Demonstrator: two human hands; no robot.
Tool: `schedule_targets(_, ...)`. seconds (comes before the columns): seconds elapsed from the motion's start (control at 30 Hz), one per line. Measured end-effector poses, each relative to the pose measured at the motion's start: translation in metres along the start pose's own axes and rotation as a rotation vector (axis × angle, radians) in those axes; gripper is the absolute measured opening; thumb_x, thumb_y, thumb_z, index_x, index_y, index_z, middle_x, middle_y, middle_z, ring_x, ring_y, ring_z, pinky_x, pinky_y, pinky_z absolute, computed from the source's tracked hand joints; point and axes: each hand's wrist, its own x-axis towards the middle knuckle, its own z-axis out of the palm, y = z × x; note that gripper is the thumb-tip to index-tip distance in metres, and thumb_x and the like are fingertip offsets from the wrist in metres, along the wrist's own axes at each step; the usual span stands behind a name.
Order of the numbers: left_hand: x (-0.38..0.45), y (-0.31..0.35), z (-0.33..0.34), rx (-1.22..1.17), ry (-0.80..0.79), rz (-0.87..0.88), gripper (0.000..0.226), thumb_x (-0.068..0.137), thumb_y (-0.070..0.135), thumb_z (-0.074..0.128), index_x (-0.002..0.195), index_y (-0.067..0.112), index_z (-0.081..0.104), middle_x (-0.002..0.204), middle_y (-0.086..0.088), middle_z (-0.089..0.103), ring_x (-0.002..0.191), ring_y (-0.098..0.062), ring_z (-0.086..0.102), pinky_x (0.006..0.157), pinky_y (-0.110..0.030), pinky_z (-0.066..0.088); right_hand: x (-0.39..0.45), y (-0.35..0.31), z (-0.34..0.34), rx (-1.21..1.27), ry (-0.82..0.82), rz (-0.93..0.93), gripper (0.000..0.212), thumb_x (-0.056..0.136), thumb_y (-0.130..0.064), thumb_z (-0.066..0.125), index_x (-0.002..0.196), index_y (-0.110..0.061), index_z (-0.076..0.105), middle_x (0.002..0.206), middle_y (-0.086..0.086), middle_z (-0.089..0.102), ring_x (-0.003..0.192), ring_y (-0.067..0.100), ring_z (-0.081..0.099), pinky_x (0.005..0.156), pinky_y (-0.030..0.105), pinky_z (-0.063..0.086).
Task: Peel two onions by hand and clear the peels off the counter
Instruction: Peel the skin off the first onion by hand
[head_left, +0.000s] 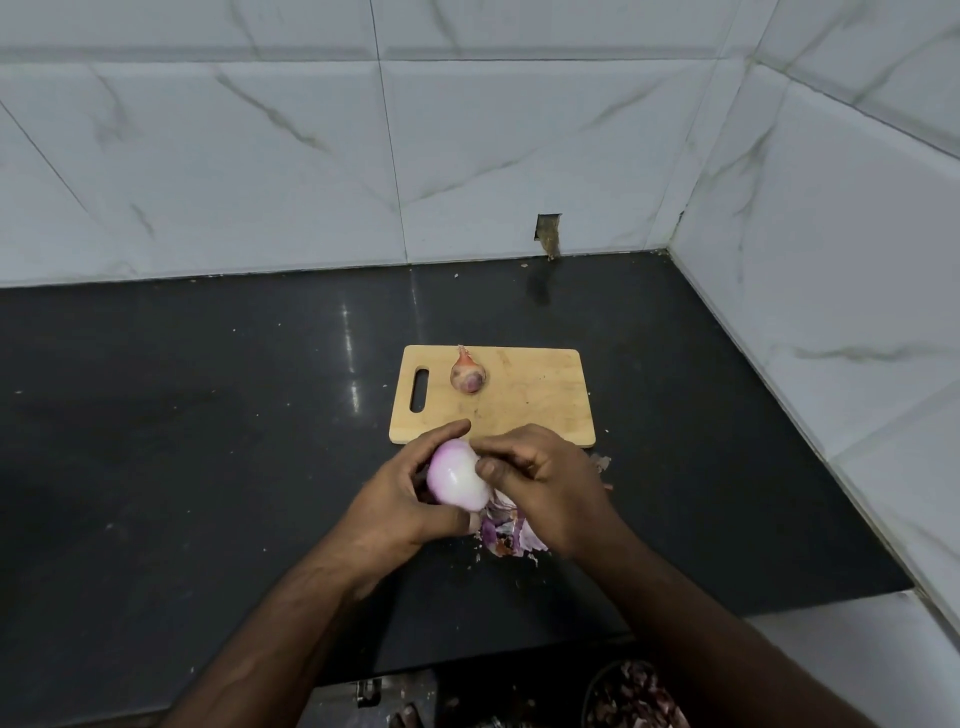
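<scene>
Landmark for this report: the wooden cutting board (524, 410) on the dark surface (182, 441). Just in front of the board's near-left corner, the left hand (400, 504) holds the peeled onion (460, 480) off the surface, fingers curled behind it and thumb wrapped under its near side; the bulb shows smooth pale purple-white flesh over nearly all its visible face. On the board, toward its far-left part beside the handle slot, the second onion (468, 375) lies with its dry skin intact and untouched. In front of the board's near edge, to the right of the held bulb, the right hand (540, 483) has its fingertips drawn together and pinching at the onion's right end (whether a scrap of skin or the root stub sits between them cannot be told). Below that hand, a heap of purple peels (506, 535) rests on the surface, with further scraps just off the board's near-right corner. Judgement: the first onion is at its final stripping; the next move calls for pulling the last remnant free, dropping it on the heap, and setting the bulb down to take the second onion.
</scene>
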Motion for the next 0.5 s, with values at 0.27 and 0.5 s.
schedule_targets(0.27,0.0,0.006,-0.008,0.175,0.029,-0.04,0.081,0.051,0.024,0.089,0.121,0.04,0.054,0.123,0.01,0.061,0.11,-0.012,0.062,0.093,-0.036,0.057,0.005,0.008,-0.018,0.031,-0.03,0.12,0.044,0.094,-0.013,0.066,0.134,-0.027,0.06,0.121,-0.011,0.071,0.113,0.001,0.063,0.099,0.035,0.053)
schedule_targets(0.5,0.01,0.02,-0.018,0.186,-0.135,-0.029,0.076,0.067,0.016,0.091,0.133,0.034,0.058,0.122,0.006,0.069,0.111,-0.009,0.065,0.092,-0.024,0.054,0.012,-0.007,-0.025,0.042,-0.295,0.015,0.082,0.075,-0.019,0.086,0.146,-0.025,0.048,0.139,-0.011,0.058,0.124,0.005,0.057,0.101,0.037,0.053)
